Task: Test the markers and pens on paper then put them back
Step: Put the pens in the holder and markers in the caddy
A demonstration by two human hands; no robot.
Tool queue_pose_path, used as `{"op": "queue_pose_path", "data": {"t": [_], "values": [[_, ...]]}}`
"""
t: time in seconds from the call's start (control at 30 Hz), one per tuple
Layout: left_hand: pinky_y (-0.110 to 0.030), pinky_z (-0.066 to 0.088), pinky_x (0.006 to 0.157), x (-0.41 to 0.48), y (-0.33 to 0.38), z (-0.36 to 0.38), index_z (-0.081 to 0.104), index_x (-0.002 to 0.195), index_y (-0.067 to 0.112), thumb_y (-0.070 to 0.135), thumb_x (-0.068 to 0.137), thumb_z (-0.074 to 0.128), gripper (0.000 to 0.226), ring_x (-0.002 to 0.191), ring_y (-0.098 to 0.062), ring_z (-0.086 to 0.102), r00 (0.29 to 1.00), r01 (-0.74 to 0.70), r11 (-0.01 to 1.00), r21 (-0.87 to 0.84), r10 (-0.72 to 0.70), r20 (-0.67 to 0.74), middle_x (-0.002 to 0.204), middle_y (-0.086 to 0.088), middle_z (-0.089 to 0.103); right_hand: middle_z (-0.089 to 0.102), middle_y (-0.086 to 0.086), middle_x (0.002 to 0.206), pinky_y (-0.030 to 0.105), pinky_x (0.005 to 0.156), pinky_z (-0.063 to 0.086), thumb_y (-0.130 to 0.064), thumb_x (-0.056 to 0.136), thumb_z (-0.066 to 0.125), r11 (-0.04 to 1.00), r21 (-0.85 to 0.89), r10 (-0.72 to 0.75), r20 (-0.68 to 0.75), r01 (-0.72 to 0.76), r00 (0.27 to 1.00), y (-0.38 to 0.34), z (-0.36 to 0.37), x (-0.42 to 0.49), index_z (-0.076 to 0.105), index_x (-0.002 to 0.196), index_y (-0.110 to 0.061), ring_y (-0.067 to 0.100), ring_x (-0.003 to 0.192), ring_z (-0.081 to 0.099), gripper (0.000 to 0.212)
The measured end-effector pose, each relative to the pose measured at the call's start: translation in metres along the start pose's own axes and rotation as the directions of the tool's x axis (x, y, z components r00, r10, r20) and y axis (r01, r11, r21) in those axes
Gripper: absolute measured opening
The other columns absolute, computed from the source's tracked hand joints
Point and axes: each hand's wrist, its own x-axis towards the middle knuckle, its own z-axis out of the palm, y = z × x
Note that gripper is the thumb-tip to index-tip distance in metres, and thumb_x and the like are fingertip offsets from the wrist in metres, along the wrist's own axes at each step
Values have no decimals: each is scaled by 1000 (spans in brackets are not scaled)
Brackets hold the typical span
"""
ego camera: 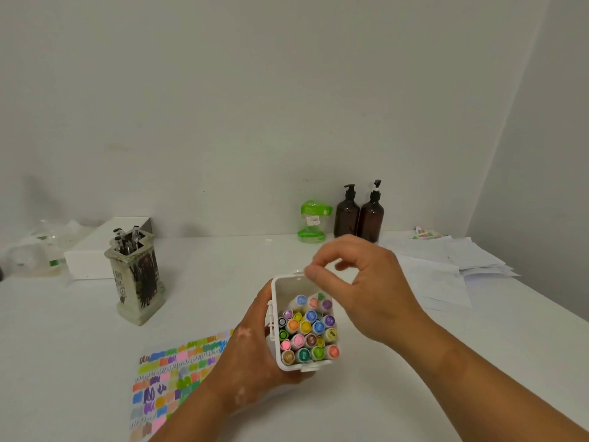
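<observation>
My left hand (251,352) grips a white plastic marker box (280,291) from its left side, holding it up with the open top facing me. Several markers (307,330) with coloured numbered caps stand packed inside; the far end has a gap. My right hand (360,291) hovers over the box's far right rim, thumb and forefinger curled together; whether they pinch anything cannot be told. A sheet of paper (172,368) covered in coloured test swatches lies on the white table below my left wrist.
A decorated pen holder (138,275) with several dark pens stands at left, a white box (92,250) behind it. A green container (314,221) and two brown pump bottles (358,215) stand by the wall. Loose white papers (446,266) lie at right.
</observation>
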Motion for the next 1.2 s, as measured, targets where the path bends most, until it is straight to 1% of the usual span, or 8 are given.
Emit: {"op": "queue_pose_path", "data": {"t": [0.17,0.33,0.47,0.63,0.77,0.9,1.03,1.2], "values": [[-9,51,84,2,5,-4,33,141,41,32,58,97,106,112,4,63,1000,18,999,-37,-17,15,124,29,62,69,-19,76,15,62,45,-40,89,70,938,124,345,-220,-324,913,44,-5,-41,68,71,-30,0,73,62,20],[-24,58,77,27,16,-25,49,130,44,20,51,98,95,104,-10,70,982,190,969,-157,-184,50,117,12,71,69,-17,68,15,60,43,-36,87,76,837,42,546,-25,-545,837,77,18,-73,69,68,-27,3,63,60,23],[-45,59,86,57,24,-73,57,121,46,32,55,95,78,107,-19,70,958,281,929,-239,-285,18,118,4,72,69,-28,78,14,61,43,-39,86,75,843,30,532,87,-536,842,75,25,-60,72,75,-31,2,66,61,14],[-54,53,94,84,10,-123,50,131,44,34,48,98,96,114,-22,64,902,422,897,-132,-430,-46,121,6,69,71,-21,77,11,61,43,-36,85,75,869,39,482,164,-494,861,64,43,-44,72,76,-31,2,67,62,11],[-45,56,81,88,-19,-141,54,124,47,31,50,96,87,112,-21,64,846,519,849,-102,-527,-78,114,8,72,69,-18,72,12,63,45,-33,86,74,875,51,468,166,-481,868,67,61,-49,71,75,-31,3,68,61,11],[-55,54,90,89,-47,-149,57,124,43,26,51,96,84,113,-24,65,821,549,818,-172,-566,-69,116,3,72,64,-17,66,12,62,45,-28,87,74,868,25,488,141,-496,861,84,65,-63,70,74,-30,-1,66,58,14],[-46,57,88,91,-65,-150,56,129,41,25,58,93,82,117,-24,64,849,518,831,-202,-528,3,123,1,69,64,-18,66,11,62,44,-29,87,74,866,34,489,142,-498,861,91,69,-68,70,74,-32,-2,62,56,14],[-36,55,88,81,-72,-148,61,125,38,34,47,97,86,116,-20,63,834,541,805,-244,-551,32,121,5,71,59,-40,68,9,63,43,-27,85,75,877,12,473,146,-480,869,92,69,-71,69,74,-29,-6,66,56,12]]}}
